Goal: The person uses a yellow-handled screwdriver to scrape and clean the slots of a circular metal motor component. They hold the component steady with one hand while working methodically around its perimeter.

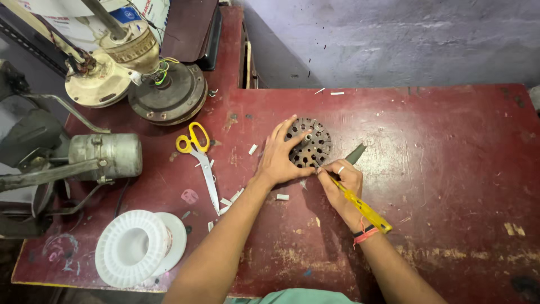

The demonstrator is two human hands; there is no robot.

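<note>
Left hand [279, 159] lies spread, palm down, on a round slotted metal core [309, 143] lying flat mid-table and partly hidden, while right hand [343, 183], just at five o'clock of it, pinches a yellow-handled tool [363, 209] whose tip is hidden, handle running toward five o'clock.

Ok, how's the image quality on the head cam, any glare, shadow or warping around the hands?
Head view: sharp and evenly lit; soft sheen on the red table, no harsh glare; a faint shadow under the right hand and left hand on the slotted metal core; wide-angle bending at the edges.
</note>
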